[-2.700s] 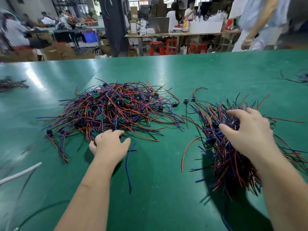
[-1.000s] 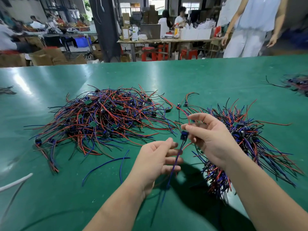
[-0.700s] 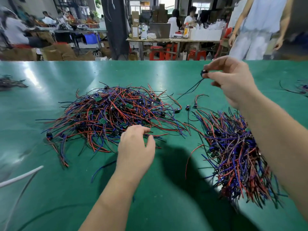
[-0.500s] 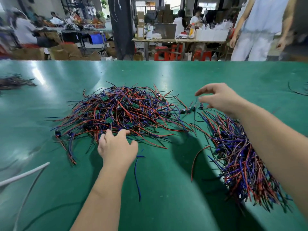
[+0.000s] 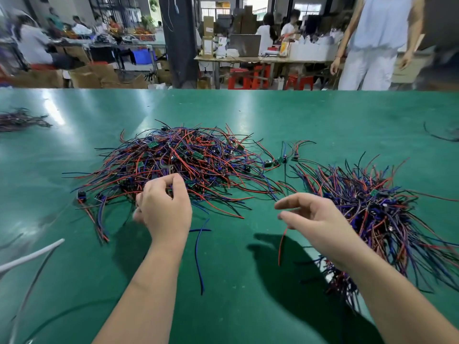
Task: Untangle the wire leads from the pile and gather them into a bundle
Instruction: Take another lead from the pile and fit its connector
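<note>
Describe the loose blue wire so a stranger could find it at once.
On the green table, a tangled pile lies left and a bundle right. In the gap between them, just right of the left hand, one blue wire runs toward the near edge. It lies apart from both heaps and is all blue.

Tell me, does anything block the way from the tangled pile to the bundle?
Nothing solid. Between the tangled pile of red and blue wire leads and the gathered red-and-blue bundle lies green table, with only a loose blue wire and a few stray leads. The right hand hovers there, fingers relaxed.
</note>
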`<state>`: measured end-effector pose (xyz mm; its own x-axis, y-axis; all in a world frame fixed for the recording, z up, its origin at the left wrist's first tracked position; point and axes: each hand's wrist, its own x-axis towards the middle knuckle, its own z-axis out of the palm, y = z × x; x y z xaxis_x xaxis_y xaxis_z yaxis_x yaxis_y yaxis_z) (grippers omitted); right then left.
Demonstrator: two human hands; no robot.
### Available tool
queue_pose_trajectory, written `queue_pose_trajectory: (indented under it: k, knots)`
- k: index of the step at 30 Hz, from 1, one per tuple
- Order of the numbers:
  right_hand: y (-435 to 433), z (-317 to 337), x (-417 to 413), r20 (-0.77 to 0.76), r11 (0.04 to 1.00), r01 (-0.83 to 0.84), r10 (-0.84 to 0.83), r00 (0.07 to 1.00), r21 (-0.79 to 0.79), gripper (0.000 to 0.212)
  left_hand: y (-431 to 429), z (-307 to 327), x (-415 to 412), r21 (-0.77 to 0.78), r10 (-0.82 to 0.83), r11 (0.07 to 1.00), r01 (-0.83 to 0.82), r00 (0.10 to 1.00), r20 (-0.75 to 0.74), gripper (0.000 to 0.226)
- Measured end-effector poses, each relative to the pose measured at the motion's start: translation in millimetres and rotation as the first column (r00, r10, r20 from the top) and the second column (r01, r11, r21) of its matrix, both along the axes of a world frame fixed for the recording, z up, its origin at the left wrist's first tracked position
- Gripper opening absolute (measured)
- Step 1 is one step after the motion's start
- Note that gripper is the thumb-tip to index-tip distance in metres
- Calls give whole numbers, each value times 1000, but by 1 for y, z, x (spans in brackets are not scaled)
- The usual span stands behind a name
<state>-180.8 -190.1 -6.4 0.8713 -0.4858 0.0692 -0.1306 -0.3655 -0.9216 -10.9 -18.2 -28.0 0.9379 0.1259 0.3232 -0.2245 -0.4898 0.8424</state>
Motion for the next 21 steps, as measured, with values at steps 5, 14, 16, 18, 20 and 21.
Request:
queue_pose_trajectory:
  k: [5,14,16,18,20,21]
  knots:
    - [11,-1,5,220,869,-125,19,975,479,17,-17,24,-48,-270,-494,794,545,837,236,21]
    - [-8,6,-7,393,626,-260,-82,916,735,37,-42,11,-102,-52,-873,453,890,455,177,18]
    - [-8,6,-7,419,609,-300,-59,906,735,38,-41,9,-100,-63,-875,450,891,453,168,26]
    - [-7,8,-8,428,574,-331,-37,903,749,38,-41,9,-97,-89,-853,491,866,499,149,39]
    - [-8,10,-9,439,517,-368,-17,898,773,37,-43,11,-93,-194,-813,554,810,576,83,48]
    - [-8,10,-10,449,482,-393,-2,893,783,40,-43,11,-91,-242,-796,577,780,604,47,50]
